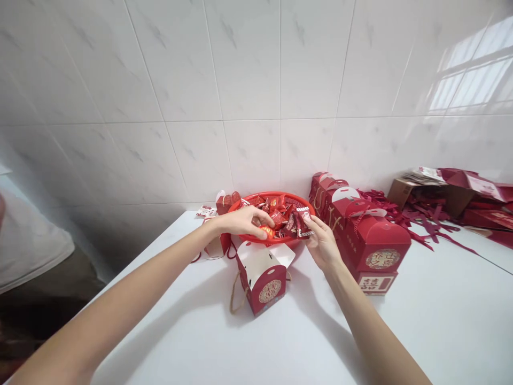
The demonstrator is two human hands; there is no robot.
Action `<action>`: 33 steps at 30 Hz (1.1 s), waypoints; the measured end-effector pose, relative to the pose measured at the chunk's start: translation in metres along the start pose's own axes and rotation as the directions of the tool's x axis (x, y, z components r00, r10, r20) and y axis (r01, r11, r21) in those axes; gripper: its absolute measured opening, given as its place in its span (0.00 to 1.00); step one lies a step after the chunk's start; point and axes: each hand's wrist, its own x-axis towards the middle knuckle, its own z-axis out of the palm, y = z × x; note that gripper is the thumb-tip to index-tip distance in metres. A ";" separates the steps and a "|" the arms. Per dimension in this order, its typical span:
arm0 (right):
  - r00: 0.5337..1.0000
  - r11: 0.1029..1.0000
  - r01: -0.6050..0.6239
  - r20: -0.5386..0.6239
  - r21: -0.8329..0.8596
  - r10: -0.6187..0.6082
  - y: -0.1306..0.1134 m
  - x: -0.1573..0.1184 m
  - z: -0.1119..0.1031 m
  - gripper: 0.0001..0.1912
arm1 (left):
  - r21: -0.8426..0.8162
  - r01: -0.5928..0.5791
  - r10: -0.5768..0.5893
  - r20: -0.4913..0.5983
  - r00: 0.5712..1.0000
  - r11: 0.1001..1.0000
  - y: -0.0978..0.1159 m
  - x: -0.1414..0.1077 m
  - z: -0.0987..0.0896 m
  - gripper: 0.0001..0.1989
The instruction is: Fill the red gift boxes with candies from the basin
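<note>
A red plastic basket (294, 195) full of small wrapped candies (277, 205) stands against the tiled wall. My left hand (250, 220) reaches over its front left side, fingers closed on an orange-red wrapped candy (267, 231). At the basket's right rim, my right hand (320, 240) pinches a dark red candy packet (303, 222) with white printed edges. In front of the basket is a red gift box (267, 289) with a gold round emblem and a twine handle. Its top flaps are up, and the white inside shows.
Several closed red gift boxes (372, 240) stand in a row on the right. Behind them lie dark red ribbons (374, 199) and a cardboard carton (401, 191). More red packaging (218, 243) sits left of the basket. Another person (32, 240) is at the far left.
</note>
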 end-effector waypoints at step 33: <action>0.893 0.597 0.350 0.450 -0.722 0.021 -0.011 -0.048 0.003 0.09 | -0.273 0.028 -0.075 -0.165 0.983 0.962 -0.003 -0.080 0.093 0.28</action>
